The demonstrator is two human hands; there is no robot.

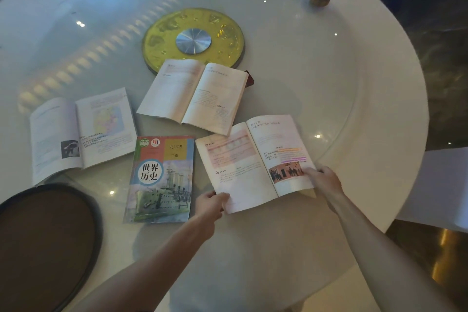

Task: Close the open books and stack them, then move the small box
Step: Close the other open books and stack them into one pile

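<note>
Between the two hands lies the nearest open book (255, 162), face up on the round table (379, 114). Its spine runs from the near edge away and slightly left, so the two page halves fall one to each hand.

Left hand (211, 204): pinching the near-left corner of the left page, thumb on top, fingers apparently beneath. Forearm reaches in from below left, wrist straight.

Right hand (325, 180): gripping the near-right edge of the right page, fingers lying on the printed picture, thumb out of sight at the edge. Forearm comes in from the lower right.

Judgement: the step in hand is closing this book. The closing turns on the spine axis; either half must swing across it toward the other hand. Both hands are equally placed, so which will fold cannot be told.

Just left of the left hand, a closed book (162, 180) lies cover up, the likely base of the stack. Beyond the hands, a second open book (195, 95) lies with its near corner touching or overlapping the held book. Well to the left, a third open book (81, 134).

Past the second open book's far-right corner, a small dark red box (250, 79) shows partly; it is nearer the right hand.
</note>
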